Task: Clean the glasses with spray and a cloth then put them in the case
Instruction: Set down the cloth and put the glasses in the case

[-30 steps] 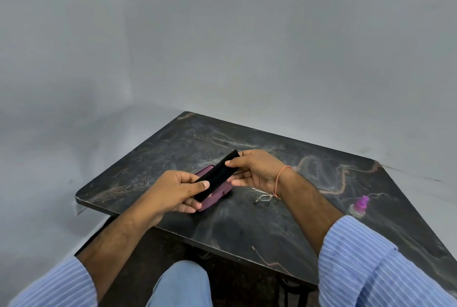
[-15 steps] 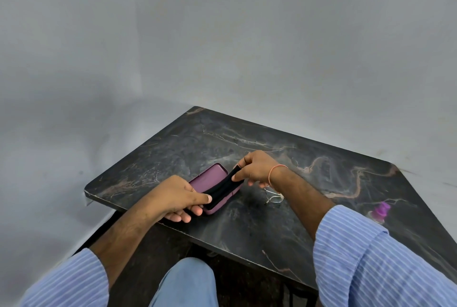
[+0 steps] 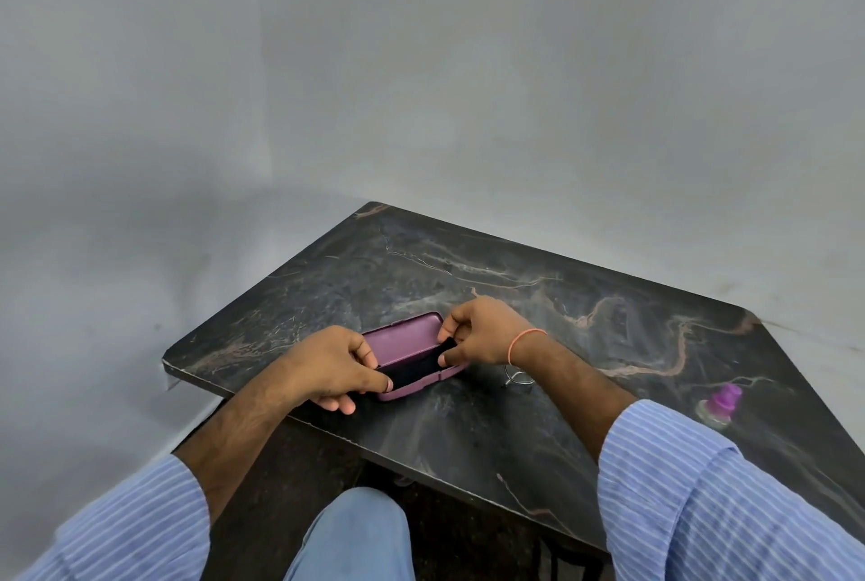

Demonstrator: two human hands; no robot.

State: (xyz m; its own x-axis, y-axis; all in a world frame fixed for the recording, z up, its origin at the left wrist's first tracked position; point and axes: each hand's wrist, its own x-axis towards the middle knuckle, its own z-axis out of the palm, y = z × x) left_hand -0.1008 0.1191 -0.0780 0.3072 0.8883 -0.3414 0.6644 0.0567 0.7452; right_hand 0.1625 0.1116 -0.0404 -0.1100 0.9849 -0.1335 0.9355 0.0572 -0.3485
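Observation:
A purple glasses case (image 3: 406,341) lies open on the dark marble table (image 3: 585,346). A folded black cloth (image 3: 414,368) stretches along the case's near half. My left hand (image 3: 327,365) pinches the cloth's left end and my right hand (image 3: 482,331) pinches its right end, both down at the case. The thin-framed glasses (image 3: 517,376) lie on the table just right of the case, mostly hidden behind my right wrist. A small spray bottle with a purple cap (image 3: 721,400) stands near the table's right side.
The table's front edge runs close to my knee (image 3: 355,529). Grey walls stand behind the table and a grey floor lies to its left.
Both hands have lowered the black cloth from above the table down into the open case. The camera has shifted slightly.

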